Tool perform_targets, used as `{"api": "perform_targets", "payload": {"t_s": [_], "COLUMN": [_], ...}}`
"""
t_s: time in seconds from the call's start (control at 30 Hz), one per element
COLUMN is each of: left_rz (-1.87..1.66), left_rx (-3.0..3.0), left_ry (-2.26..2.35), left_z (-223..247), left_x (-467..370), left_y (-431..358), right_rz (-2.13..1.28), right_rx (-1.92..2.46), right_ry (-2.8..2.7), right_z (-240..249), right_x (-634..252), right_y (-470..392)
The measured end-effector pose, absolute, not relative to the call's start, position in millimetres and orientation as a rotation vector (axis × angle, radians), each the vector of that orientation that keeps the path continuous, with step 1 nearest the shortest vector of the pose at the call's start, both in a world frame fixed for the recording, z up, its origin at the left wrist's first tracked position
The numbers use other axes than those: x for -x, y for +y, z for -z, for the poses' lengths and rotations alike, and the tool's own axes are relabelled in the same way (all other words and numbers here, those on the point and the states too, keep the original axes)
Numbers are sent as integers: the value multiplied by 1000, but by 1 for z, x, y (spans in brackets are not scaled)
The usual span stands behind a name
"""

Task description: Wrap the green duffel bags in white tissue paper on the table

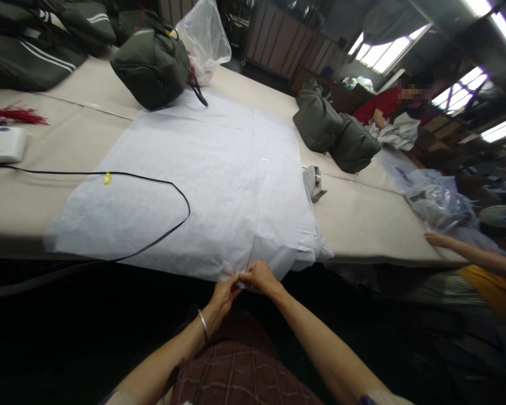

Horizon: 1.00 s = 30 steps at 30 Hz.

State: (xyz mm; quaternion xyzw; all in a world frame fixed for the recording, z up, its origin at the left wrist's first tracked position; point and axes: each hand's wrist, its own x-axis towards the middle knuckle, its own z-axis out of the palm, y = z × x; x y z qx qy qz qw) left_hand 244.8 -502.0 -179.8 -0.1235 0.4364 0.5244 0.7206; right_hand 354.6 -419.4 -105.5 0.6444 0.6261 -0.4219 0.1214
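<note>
A broad, thin white sheet (211,169), plastic or tissue-like, lies over the table and hangs slightly past its front edge. At that near edge my left hand (225,295), with a silver bangle on the wrist, pinches the bunched sheet. Close against it, my right hand (259,277) has its fingers closed on the same gathered edge. The fingertips of both hands almost meet, and the exact fold between them is partly hidden. Layered white edges (307,244) show at the right side of the sheet.
A black cable (152,179) from a white box (4,143) crosses the sheet. Dark green bags (152,67) stand at the back left, grey-green bags (320,121) at the right. A tape dispenser (314,183) sits beside the sheet. Another person's hand (438,241) touches the table at right.
</note>
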Motion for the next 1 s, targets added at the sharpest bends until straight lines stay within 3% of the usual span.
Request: {"api": "perform_targets", "payload": {"t_s": [0.3,0.43,0.73,1.0], "left_rz": [-1189,-1189,-1136,-1156], "left_rx": [320,342,311,284], "left_ry": [1058,1045,1046,1087], "left_z": [182,175,163,158], "left_x": [-247,-243,-239,-228], "left_y": [-498,-494,-496,-501], "right_rz": [976,1407,3095,3113], "right_rx": [-1894,-1841,-2139,-2602], "right_ry": [1781,1528,205,-127], "right_z": [89,94,142,157], "right_x": [-366,-403,-383,-349], "right_y": [-415,-443,-522,-506]}}
